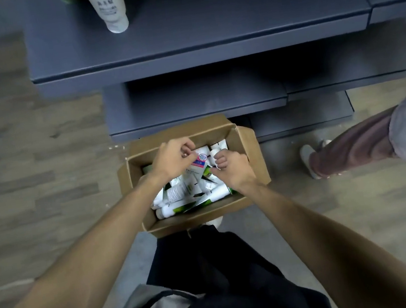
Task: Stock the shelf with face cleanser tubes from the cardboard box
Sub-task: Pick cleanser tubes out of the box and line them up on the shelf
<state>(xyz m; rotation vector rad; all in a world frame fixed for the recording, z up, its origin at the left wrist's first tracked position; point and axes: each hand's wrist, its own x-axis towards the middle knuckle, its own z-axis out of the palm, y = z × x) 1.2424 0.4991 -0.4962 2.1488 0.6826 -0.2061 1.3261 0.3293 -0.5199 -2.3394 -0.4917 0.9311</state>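
I see both hands in cardboard box (249,152): left hand (175,158) fingers curled round pink-labelled tube (199,161), right hand (233,169) fingers gripping white tube (214,155).

The cardboard box (248,147) is plain brown paperboard, matt and slightly rough. The face cleanser tubes (176,192) inside look like smooth, glossy white plastic. The shelf (205,34) has a matt dark grey finish. The floor (27,167) shows wood-grain planks.
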